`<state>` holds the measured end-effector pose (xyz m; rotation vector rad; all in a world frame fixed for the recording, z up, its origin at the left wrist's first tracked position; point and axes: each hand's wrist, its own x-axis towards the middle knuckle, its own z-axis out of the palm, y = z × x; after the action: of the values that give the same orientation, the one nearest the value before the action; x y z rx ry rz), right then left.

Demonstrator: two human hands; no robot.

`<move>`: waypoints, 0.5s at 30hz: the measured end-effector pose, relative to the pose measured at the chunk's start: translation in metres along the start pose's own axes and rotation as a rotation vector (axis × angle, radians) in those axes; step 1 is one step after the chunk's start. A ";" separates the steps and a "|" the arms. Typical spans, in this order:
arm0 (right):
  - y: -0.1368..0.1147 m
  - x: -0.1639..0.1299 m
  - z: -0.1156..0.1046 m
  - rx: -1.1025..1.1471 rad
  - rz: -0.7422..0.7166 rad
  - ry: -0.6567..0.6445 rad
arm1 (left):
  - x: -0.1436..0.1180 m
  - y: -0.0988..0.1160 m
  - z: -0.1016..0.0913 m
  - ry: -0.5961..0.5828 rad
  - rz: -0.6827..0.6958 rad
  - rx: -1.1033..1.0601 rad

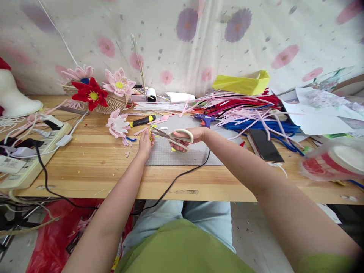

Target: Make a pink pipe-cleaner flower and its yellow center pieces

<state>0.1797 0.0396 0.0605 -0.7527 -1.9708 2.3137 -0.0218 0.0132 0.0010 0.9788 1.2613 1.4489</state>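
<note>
My right hand (pixel 179 141) has its fingers through the cream handles of a pair of scissors (pixel 160 132). The blades point left, slightly parted, toward my left hand. Pinched in the fingers of my left hand (pixel 145 144) is a small yellow piece (pixel 150 134), mostly hidden by the fingers. Both hands are over a grey cutting mat (pixel 165 157). A pink and white fuzzy flower (pixel 117 123) lies left of my left hand, with pink scraps (pixel 127 154) near it. Behind the hands are a black and yellow utility knife (pixel 143 121) and a blue glue gun (pixel 205 120).
Pink and red fuzzy flowers (pixel 90 94) stand at the back left, near a power strip (pixel 34 163). Bundles of pipe cleaners (pixel 241 110), a yellow paper box (pixel 241 82), a phone (pixel 265 146) and a lidded cup (pixel 327 163) are on the right. A black cord (pixel 182 174) crosses the table front.
</note>
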 end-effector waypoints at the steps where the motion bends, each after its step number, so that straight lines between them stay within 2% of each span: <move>1: 0.000 0.000 0.001 -0.003 0.006 0.007 | 0.000 0.000 0.000 -0.001 0.000 0.004; 15: 0.000 0.000 0.003 0.026 0.017 0.018 | 0.000 0.000 0.000 0.010 0.000 0.031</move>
<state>0.1783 0.0371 0.0604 -0.7891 -1.9303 2.3288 -0.0213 0.0128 0.0013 0.9935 1.2940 1.4397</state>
